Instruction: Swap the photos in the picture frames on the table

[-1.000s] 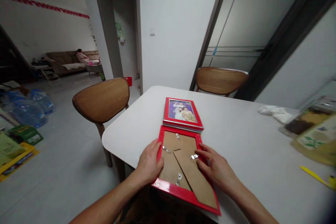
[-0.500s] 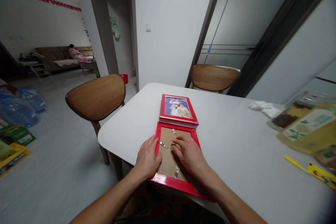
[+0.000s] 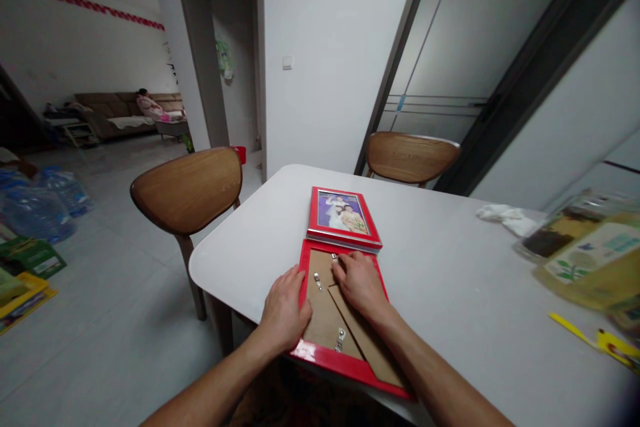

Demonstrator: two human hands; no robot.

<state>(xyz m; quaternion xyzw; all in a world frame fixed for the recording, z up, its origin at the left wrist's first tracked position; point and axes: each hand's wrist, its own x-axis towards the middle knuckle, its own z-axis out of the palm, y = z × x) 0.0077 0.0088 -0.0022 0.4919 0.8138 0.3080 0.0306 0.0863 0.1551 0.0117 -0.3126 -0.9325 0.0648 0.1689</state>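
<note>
A red picture frame lies face down at the near table edge, its brown backing board showing. My left hand grips the frame's left side, thumb over the board and fingers along the outer edge. At the top of the board, my right hand has bent fingers closed at a small metal clip, partly covering it. Other metal clips show at the left and bottom. A brown stand flap lies under my right wrist. Just beyond, a second red frame lies face up with a photo.
On the white table, a white cloth, clear containers and a yellow tool lie at the right. Wooden chairs stand left and behind. A person sits on a far sofa.
My right hand has moved from the middle of the board up to the top clip, leaving the stand flap more visible. My left hand keeps its hold. The view has shifted slightly.
</note>
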